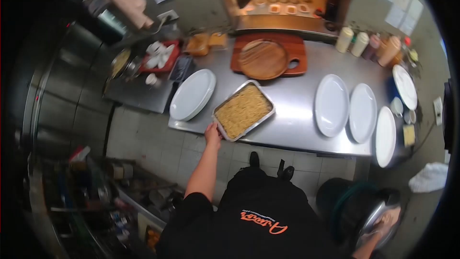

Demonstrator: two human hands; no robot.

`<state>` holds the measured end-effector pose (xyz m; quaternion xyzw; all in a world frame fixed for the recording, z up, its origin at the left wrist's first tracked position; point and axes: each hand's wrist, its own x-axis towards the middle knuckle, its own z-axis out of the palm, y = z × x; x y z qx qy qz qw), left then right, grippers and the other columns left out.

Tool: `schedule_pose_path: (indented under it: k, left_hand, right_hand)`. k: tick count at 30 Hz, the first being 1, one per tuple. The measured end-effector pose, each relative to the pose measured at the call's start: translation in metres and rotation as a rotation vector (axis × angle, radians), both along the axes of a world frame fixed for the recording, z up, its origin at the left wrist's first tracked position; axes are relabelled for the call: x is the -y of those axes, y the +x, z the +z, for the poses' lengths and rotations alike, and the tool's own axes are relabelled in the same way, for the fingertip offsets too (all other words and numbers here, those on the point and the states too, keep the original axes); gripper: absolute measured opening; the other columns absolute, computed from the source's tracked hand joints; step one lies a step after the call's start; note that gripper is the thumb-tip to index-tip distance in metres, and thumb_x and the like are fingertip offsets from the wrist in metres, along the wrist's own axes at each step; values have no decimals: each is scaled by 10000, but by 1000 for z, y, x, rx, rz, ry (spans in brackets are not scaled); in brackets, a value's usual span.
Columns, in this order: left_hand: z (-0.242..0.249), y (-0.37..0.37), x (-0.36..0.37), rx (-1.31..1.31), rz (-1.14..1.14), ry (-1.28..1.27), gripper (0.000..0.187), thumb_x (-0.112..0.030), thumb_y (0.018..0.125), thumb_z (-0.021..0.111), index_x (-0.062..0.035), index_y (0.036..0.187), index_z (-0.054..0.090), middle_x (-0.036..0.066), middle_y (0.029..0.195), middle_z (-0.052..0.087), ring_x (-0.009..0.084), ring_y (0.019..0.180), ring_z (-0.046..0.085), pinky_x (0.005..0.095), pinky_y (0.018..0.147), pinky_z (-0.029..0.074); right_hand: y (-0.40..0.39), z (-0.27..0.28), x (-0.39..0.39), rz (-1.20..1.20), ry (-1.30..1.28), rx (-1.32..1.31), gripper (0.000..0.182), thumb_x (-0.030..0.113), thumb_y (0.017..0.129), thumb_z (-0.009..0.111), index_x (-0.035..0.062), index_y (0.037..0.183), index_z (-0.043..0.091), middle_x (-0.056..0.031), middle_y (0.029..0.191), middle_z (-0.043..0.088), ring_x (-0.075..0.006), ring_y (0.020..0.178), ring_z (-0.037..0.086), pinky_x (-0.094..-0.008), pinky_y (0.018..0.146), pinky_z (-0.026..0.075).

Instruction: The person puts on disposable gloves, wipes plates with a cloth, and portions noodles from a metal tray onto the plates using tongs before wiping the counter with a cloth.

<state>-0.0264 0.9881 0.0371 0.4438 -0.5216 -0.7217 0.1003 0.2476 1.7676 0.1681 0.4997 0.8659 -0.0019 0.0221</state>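
My left hand grips the near left corner of a rectangular metal tray, tilted in view at the front edge of the steel counter. A layer of golden, crumbly or shredded food fills the tray. At the lower right, my right hand is at a shiny round metal piece beside a dark bin; its fingers are blurred, and what they hold, if anything, cannot be made out. White oval plates lie stacked just left of the tray.
Wooden boards lie behind the tray. White oval plates stand along the right of the counter. Squeeze bottles line the back right. A red basket and food containers sit back left. A dark bin stands lower right.
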Motion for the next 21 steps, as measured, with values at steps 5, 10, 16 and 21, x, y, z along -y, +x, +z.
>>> schedule_pose_path:
  k: [5, 10, 16, 21]
  left_hand:
    - [4, -14, 72, 245, 347, -445, 320, -301, 915, 620, -11, 1037, 564, 143, 1013, 637, 303, 892, 640, 402, 719, 540]
    - [-3, -29, 191, 543, 294, -912, 469, -406, 879, 653, 5, 1086, 566, 198, 1113, 633, 375, 1032, 610, 451, 915, 480]
    - [70, -59, 144, 51, 220, -1105, 240, -216, 904, 648, -20, 1025, 580, 120, 941, 602, 244, 870, 598, 341, 773, 494]
    - [120, -72, -100, -405, -685, -764, 232, -159, 897, 656, -17, 1079, 628, 14, 812, 586, 98, 714, 520, 269, 658, 463]
  right_hand:
    - [-9, -13, 7, 32, -53, -185, 559, 275, 908, 572, 65, 1403, 421, -156, 1381, 483, -281, 1283, 432, -380, 1061, 342]
    - [-32, -2, 25, 80, -164, -496, 534, 271, 902, 582, 65, 1377, 452, -152, 1338, 520, -278, 1233, 476, -375, 1023, 373]
    - [-90, 26, 65, 27, -432, -928, 504, 266, 895, 594, 65, 1345, 489, -147, 1287, 564, -274, 1173, 530, -369, 977, 411]
    - [-146, 22, 86, -121, -778, -1267, 480, 262, 889, 604, 65, 1319, 520, -143, 1245, 601, -271, 1123, 575, -363, 939, 443]
